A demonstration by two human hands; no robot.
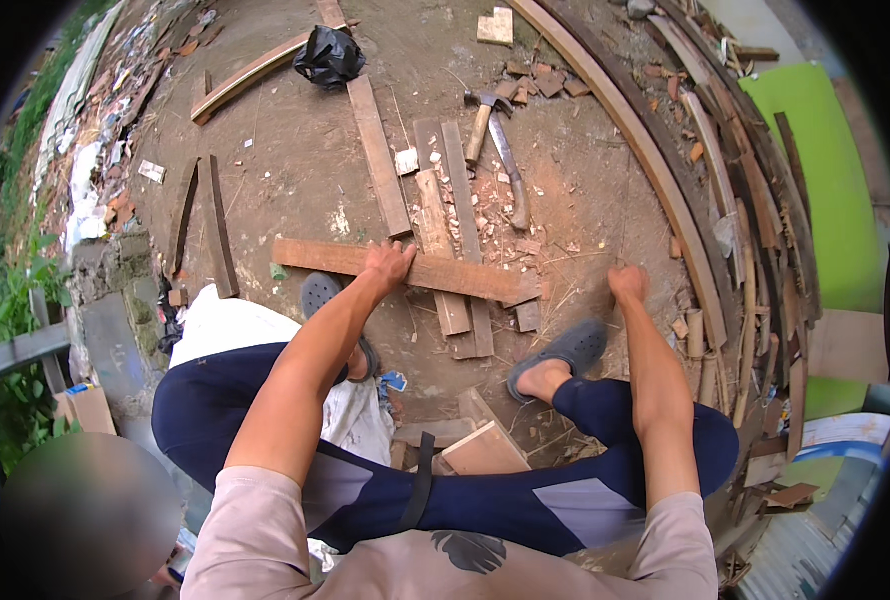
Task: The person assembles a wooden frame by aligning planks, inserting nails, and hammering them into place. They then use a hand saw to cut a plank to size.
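My left hand (390, 262) is closed over the upper edge of a brown wooden plank (475, 279), which lies crosswise over two lighter boards, a rough one (433, 205) and a narrow one (462, 180). Off to the right, apart from the plank, my right hand (627, 282) is closed low above the dirt; whatever it may hold is too small to make out. Beyond the plank lie a claw hammer (479, 135) with a wooden handle and a long-bladed knife (510, 170) whose wooden handle points toward me. Wood chips are scattered around them.
A black plastic bag (329, 56) rests on a long board (377, 155) ahead. Long timbers (645, 150) curve along the right, beside a green panel (815, 170). Between my feet and legs are wood offcuts (485, 452). Another person's blurred head (90, 515) is at lower left.
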